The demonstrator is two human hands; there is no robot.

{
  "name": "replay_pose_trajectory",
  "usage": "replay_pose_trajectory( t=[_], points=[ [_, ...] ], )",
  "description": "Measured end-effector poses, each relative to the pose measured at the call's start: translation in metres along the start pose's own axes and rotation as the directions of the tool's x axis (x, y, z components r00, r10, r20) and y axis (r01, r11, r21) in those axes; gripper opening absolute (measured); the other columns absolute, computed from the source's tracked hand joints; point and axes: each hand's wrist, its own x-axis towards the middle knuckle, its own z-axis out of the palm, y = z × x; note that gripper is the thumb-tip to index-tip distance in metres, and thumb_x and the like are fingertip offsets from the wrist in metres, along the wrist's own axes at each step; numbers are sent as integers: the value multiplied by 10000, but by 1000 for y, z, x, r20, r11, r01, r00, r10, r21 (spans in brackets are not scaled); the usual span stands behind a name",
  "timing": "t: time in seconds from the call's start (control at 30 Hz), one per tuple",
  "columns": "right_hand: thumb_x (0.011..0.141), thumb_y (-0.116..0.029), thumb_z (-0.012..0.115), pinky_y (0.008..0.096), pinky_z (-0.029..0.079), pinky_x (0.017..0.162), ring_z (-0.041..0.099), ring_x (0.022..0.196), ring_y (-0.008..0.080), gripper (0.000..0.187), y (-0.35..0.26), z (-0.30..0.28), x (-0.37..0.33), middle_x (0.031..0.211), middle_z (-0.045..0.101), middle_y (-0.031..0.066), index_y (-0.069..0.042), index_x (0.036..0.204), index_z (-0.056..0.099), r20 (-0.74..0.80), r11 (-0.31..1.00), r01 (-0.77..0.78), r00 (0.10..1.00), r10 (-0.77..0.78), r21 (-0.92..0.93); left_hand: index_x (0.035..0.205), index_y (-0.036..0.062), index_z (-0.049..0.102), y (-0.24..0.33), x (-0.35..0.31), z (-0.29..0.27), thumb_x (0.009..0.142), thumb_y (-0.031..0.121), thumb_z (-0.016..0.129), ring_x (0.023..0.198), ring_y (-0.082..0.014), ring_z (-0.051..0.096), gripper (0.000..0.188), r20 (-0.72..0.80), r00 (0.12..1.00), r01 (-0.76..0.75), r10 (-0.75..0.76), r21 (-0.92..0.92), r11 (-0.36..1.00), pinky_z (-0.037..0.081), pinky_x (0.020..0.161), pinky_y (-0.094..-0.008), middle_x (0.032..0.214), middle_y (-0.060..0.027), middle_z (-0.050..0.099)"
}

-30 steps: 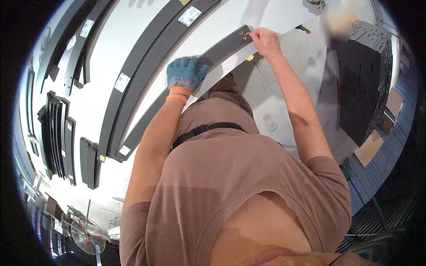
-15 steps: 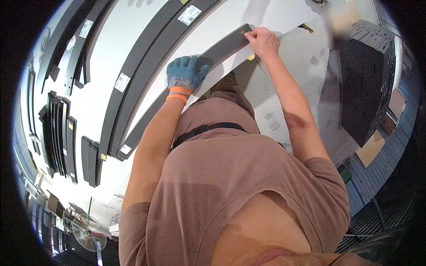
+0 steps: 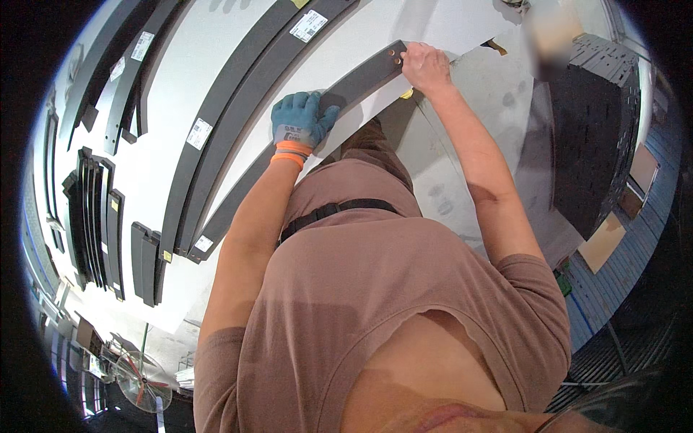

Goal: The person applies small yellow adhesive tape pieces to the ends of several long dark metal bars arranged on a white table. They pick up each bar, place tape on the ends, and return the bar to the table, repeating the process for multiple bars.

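Note:
A long dark grey bar [image 3: 357,81] lies along the near edge of the white table, with a white label toward its lower left end. My left hand [image 3: 299,119], in a blue-grey glove with an orange cuff, is wrapped over the bar's middle. At the far right end, my bare right hand [image 3: 427,68] has its fingers bent together against the bar. Small orange-rimmed holes [image 3: 395,58] show in the bar's face beside those fingertips. Whether the fingers pinch something small there is hidden.
Two longer grey bars [image 3: 238,94] with labels lie beyond mine on the white table [image 3: 180,79]. More bars [image 3: 94,216] are grouped at the left. A tall dark stack [image 3: 588,137] stands at the right, beside a grey floor [image 3: 462,137]. A fan [image 3: 143,379] stands lower left.
My right hand has shifted slightly toward the bar's end edge, and more of the orange-rimmed holes are uncovered. The left hand and the bar have hardly moved.

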Motion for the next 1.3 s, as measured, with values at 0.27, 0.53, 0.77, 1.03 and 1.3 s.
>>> replay_pose_trajectory(
  t=[0.27,0.53,0.77,1.03,1.3],
  points=[
    [927,-213,676,535,562,788,712,879,451,221,-4,-1,0,901,725,248,-1,865,668,21,998,-61,998,60,36,1187,134,721,2,0,-3,908,555,675,1043,-287,670,507,34,999,24,-24,10,1000,496,936,-440,1092,-81,718],
    [912,-220,644,507,559,869,703,961,462,222,13,-4,10,943,724,279,-5,923,699,31,955,-293,955,294,-33,1234,142,713,8,2,-9,920,577,655,1111,-324,654,539,115,991,64,-65,8,998,484,987,-463,1168,-108,713],
    [896,-120,623,433,537,929,699,1047,363,324,41,6,-21,1075,740,200,-1,1189,690,-169,812,-224,916,365,540,1218,173,714,7,-1,-3,934,564,635,1121,-323,647,490,51,997,58,-58,-7,998,474,994,-474,1172,-104,713],
    [1043,-119,540,312,617,604,637,637,126,249,37,-1,-85,842,656,63,47,1172,674,157,515,-381,891,425,768,1331,132,615,2,-24,-28,848,618,699,1189,-363,575,690,44,999,-16,19,-60,998,449,1024,-509,1262,-137,620],
    [1032,-63,565,340,632,588,616,599,120,209,39,13,-140,800,657,77,70,1172,647,415,307,-588,776,474,748,1332,126,605,-23,-79,-34,860,522,723,1169,-358,597,628,172,966,183,-192,66,981,464,1009,-498,1265,-134,622]
  ],
)
